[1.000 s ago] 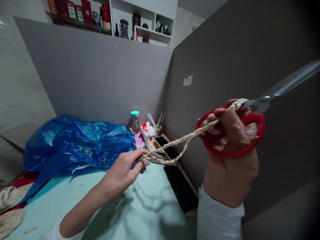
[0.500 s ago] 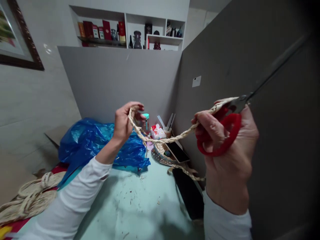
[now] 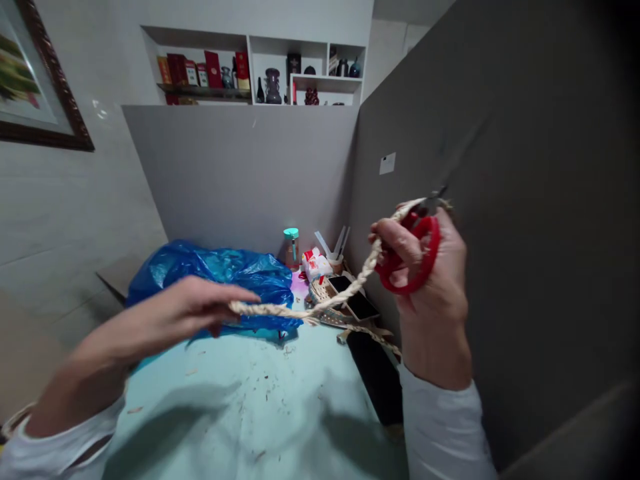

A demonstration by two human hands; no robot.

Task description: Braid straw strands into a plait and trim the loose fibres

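Observation:
A pale braided straw rope (image 3: 345,293) stretches between my hands above the table. My left hand (image 3: 185,310), somewhat blurred, pinches its left part between thumb and fingers. Raised higher at the right, my right hand (image 3: 440,267) is closed around red-handled scissors (image 3: 429,257) and also grips the rope's other end, which rises over the fingers. The scissors' blades point up and to the right, smeared by motion. Below the raised rope, another braided length (image 3: 373,338) lies beside a dark flat object (image 3: 375,380).
A blue plastic bag (image 3: 210,267) lies at the back left. Behind the rope are a jar with a turquoise lid (image 3: 291,247), a white-and-red packet (image 3: 316,265) and a phone (image 3: 363,307) by a woven basket. Scraps dot the pale table (image 3: 225,427). Grey partitions (image 3: 240,173) stand behind and right.
My left hand has moved down and to the left with the rope, which is straighter now. My right hand, with the scissors, has shifted left.

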